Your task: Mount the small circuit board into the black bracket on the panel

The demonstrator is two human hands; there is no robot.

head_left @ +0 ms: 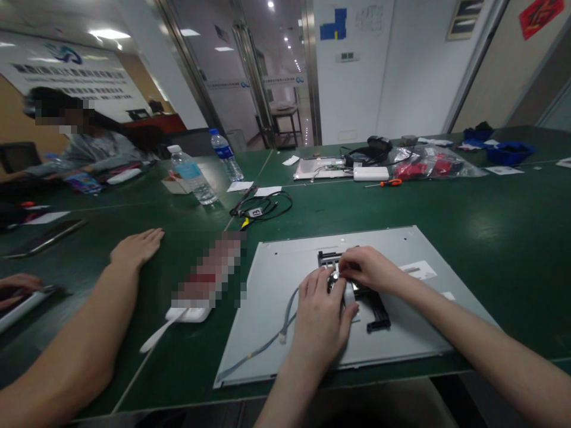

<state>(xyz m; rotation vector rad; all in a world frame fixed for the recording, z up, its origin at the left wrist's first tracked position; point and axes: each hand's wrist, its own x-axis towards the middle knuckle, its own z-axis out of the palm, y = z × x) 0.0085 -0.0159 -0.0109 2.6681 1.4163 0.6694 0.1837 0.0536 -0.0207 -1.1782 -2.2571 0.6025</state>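
Note:
A large pale flat panel (267,297) lies on the green table in front of me, a black bracket (378,315) at its middle. Over the bracket's left side rests my left hand (323,309), fingers stretched and thumb apart. A small whitish piece (349,293) shows between its index finger and thumb, touching the bracket area. My right hand (366,268) has its fingertips pinched together at the bracket's centre, close to my left fingertips; what they hold is hidden. Grey-blue cables (267,343) with a small white connector (282,337) trail across the panel to the left.
Left of the panel are a white device with a cord (190,313), another person's forearm (109,303) and a hand on a phone. Farther back stand two water bottles (196,178) and a black cable coil (267,208). An orange screwdriver (390,183) lies near plastic bags (439,163).

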